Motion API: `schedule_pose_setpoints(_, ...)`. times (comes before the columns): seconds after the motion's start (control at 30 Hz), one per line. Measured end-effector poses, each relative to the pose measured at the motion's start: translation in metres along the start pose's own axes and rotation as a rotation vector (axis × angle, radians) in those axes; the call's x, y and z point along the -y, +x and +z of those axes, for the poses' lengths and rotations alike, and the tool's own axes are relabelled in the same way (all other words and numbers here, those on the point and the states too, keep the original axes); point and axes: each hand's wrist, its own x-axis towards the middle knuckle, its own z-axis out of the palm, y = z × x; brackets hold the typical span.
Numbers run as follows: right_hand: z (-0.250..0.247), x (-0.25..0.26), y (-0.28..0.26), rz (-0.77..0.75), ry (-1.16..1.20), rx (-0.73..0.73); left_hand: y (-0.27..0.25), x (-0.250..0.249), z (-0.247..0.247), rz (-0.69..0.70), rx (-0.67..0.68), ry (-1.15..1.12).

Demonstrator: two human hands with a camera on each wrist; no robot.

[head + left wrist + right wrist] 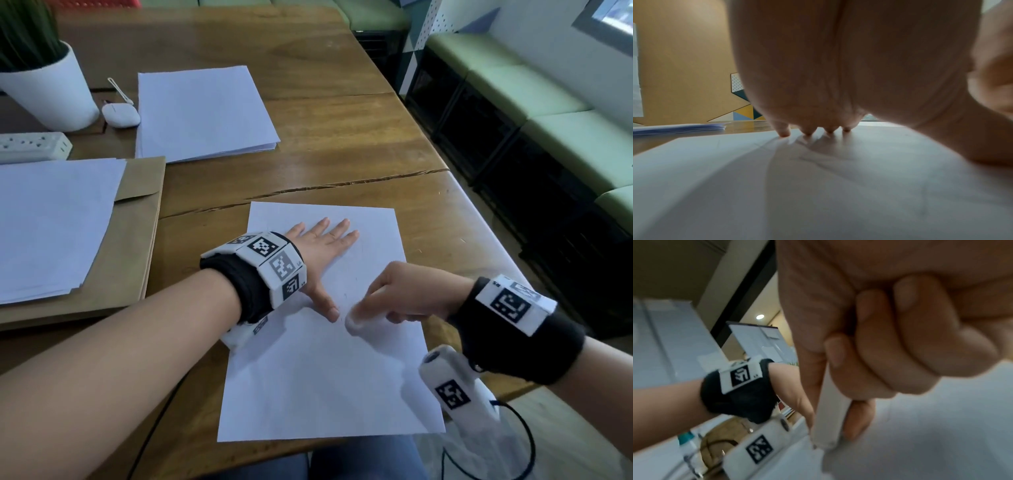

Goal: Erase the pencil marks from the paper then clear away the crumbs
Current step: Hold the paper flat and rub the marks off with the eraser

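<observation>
A white sheet of paper (322,370) lies on the wooden table (342,137) near its front edge. My left hand (322,246) lies flat on the sheet's upper part, fingers (784,130) straight and spread, pressing it down. My right hand (394,298) pinches a white eraser (356,320) and holds its end on the paper just right of my left thumb. In the right wrist view the eraser (831,415) sits between thumb and curled fingers, its tip on the sheet. Faint pencil marks (346,294) show near the eraser. The right hand is motion-blurred.
A paper stack (202,113) lies at the back centre. Another stack (51,226) sits on a brown envelope (137,240) at left. A white plant pot (51,89), a small white case (120,114) and a power strip (30,146) stand far left. The table's right edge (479,219) runs close to the sheet.
</observation>
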Motion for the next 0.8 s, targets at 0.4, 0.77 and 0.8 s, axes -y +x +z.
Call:
schedule_pose_setpoints(0.4,0.0,0.0,0.0,0.0,0.019,-0.089,0.0,0.0,0.0,-0.005,-0.013,-0.001)
schedule_pose_setpoints(0.77,-0.001,0.002,-0.002,0.024,-0.004,-0.037,-0.001,0.0,-0.001,-0.002,-0.015,-0.003)
schedule_pose_setpoints(0.8,-0.006,0.003,0.002,0.015,0.024,-0.084,-0.001,0.0,-0.001,-0.002,-0.015,-0.006)
